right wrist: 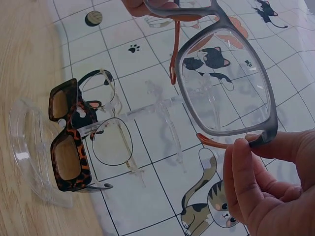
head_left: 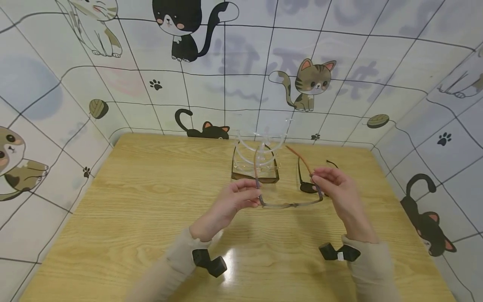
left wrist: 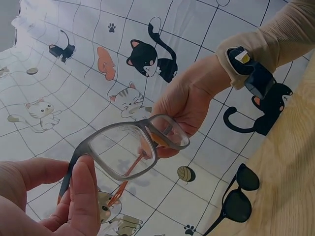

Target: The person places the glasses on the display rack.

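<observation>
A pair of eyeglasses with a grey frame and orange-brown temple tips is held up over the table, temples unfolded and pointing away from me. My left hand pinches one temple near its hinge. On the opposite side, my right hand pinches the other temple between thumb and fingers. In the left wrist view the grey rim stands close to the left fingers. The right wrist view shows a clear lens and the right thumb at the frame's corner.
Behind the eyeglasses stands a clear display stand bearing tortoiseshell sunglasses and thin wire-rimmed glasses. Black sunglasses lie on the wooden table, beyond the right hand. A cat-patterned wall covering borders the table's back and sides.
</observation>
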### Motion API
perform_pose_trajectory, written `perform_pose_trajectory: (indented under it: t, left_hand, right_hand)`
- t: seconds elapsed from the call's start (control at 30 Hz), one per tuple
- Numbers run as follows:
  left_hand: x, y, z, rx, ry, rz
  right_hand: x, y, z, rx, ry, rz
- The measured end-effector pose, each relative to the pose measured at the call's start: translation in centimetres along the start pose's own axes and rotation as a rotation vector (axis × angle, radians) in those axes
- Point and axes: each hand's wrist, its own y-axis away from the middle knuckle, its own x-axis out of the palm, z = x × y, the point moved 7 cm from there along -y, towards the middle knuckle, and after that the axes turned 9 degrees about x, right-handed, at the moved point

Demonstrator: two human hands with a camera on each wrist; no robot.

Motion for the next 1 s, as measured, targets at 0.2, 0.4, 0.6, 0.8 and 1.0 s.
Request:
perform_pose_trajectory:
  t: [0.2,0.4,0.6,0.8,1.0]
  left_hand:
    - [-1.4,-0.6,-0.9,0.025,0.023,-0.037]
    - [-3.0,-1.4,-1.5,0.030,0.034,-0.095]
    - [-4.7,-2.6,-2.1,0.021,0.050,-0.160]
    - [-5.7,-4.1,-3.1,0.038,0.033,-0.204]
    - [-6.6,-5.6,-3.8,0.073,0.037,-0.240]
  right_hand:
    - [1.2,-1.6,0.2,0.030,0.012,-0.011]
    - [2.4,-3.3,0.3,0.048,-0.003,0.005]
    - [3.3,-5.1,0.3,0.078,0.010,-0.011]
    - [4.0,-7.0,0.4,0.099,0.035,-0.042]
    - [4.4,-8.7,0.7,0.120,0.032,-0.094]
